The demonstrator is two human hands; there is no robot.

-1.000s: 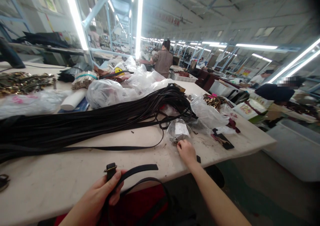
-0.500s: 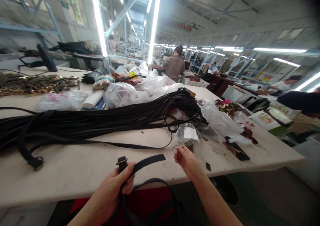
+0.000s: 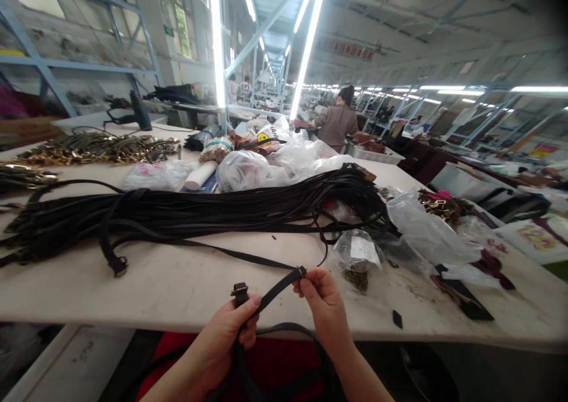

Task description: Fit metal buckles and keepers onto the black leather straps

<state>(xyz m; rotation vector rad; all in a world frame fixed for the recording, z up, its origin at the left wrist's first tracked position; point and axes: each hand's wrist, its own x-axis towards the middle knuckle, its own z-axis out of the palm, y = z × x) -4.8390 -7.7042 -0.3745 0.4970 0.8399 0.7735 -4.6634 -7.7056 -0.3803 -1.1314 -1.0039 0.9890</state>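
My left hand (image 3: 233,325) is closed around a black strap (image 3: 276,290), with the thumb on top. A metal buckle (image 3: 239,289) sits on an upright fold of the strap just above that thumb. The strap's free end stretches right to my right hand (image 3: 323,298), whose fingertips pinch a small brass-coloured metal ring (image 3: 300,271) at the strap's tip. Fingers partly hide the ring, so I cannot tell how far the strap passes through it. The rest of the strap loops down over my lap.
A long bundle of black straps (image 3: 222,209) lies across the table (image 3: 177,295). Plastic bags (image 3: 430,230), one bag of small metal parts (image 3: 356,277), and brass hardware (image 3: 106,148) lie around it. A small black scrap (image 3: 397,319) is near the front edge. A co-worker (image 3: 339,124) stands beyond.
My right hand has come to the strap's free end and brought the small ring against it. The left hand keeps its grip on the strap. The view has turned left.
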